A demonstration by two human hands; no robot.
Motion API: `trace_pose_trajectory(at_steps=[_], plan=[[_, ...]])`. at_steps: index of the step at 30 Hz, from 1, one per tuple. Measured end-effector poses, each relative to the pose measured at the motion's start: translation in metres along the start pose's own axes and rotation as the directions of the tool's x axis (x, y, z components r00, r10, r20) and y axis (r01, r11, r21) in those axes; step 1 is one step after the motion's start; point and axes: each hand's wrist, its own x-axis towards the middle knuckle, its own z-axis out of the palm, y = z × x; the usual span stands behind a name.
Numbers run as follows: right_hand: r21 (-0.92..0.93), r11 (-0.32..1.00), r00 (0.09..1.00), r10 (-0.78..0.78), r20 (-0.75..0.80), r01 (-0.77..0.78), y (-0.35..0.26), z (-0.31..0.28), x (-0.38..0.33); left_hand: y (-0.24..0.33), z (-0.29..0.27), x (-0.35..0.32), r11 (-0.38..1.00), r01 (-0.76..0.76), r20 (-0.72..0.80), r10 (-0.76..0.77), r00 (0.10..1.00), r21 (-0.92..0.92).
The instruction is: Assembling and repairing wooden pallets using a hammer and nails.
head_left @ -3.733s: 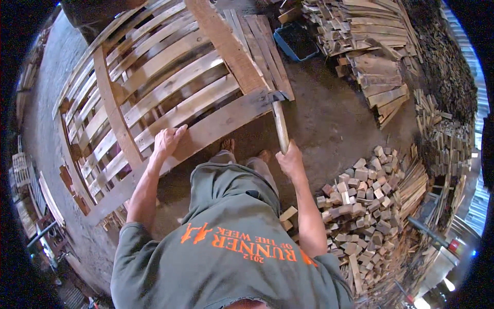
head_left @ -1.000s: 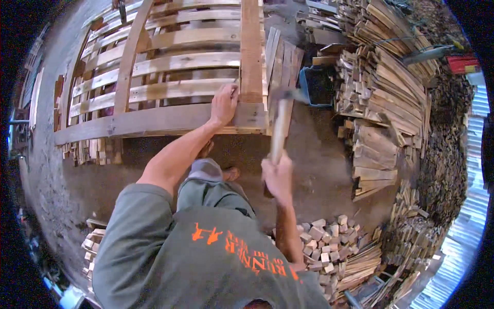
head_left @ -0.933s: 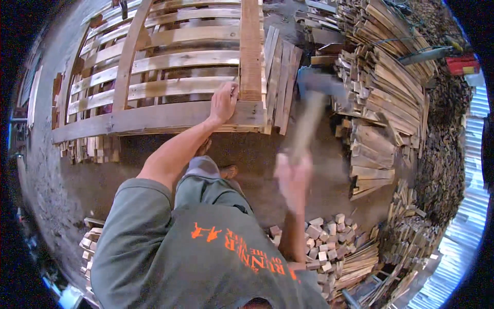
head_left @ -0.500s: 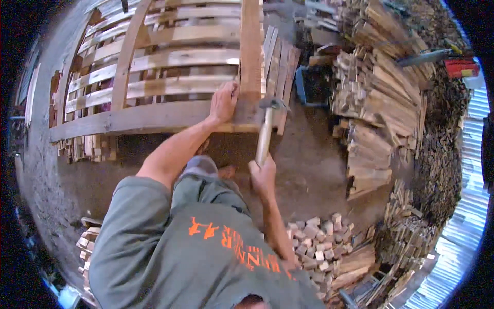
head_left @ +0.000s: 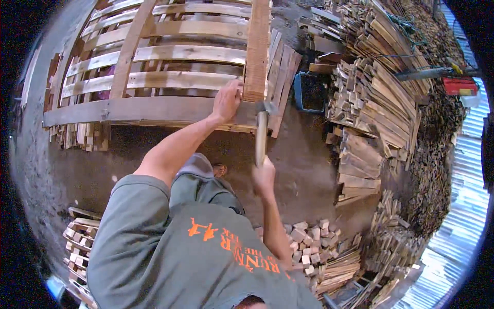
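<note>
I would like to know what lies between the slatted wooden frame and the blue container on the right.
In the head view, several planks, side by side, lie between the slatted wooden frame and the blue container.

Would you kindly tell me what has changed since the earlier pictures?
The left hand moved right along the near board of the wooden pallet to beside its right crosspiece. The hammer swung out rightward and came back to the board's right end. The right hand kept its grip.

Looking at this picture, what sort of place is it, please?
It is probably a woodworking shop or yard: a slatted wooden frame, a hammer and stacked boards suggest it.
</note>
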Motion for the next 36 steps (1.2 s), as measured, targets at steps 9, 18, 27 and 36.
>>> trace_pose_trajectory(at_steps=[9, 18, 27, 36], plan=[[0.442, 0.670, 0.747, -0.261, -0.612, 0.596, -0.132, -0.175, 0.059, 0.002, -0.012, -0.006, 0.998, 0.025, 0.035, -0.027, 0.999, 0.061], [0.101, 0.972, 0.967, 0.196, 0.164, -0.214, -0.004, 0.011, -0.016, 0.007, -0.010, -0.004, 0.999, 0.044, 0.090, -0.041, 0.995, -0.022], [0.502, 0.505, 0.669, -0.224, -0.709, 0.702, -0.146, -0.187, 0.060, 0.006, -0.008, -0.005, 0.985, 0.145, 0.122, -0.156, 0.980, 0.089], [0.283, 0.905, 0.948, 0.310, 0.074, -0.318, -0.020, -0.001, 0.004, 0.009, -0.005, 0.008, 0.992, 0.046, 0.093, -0.057, 0.994, 0.120]])
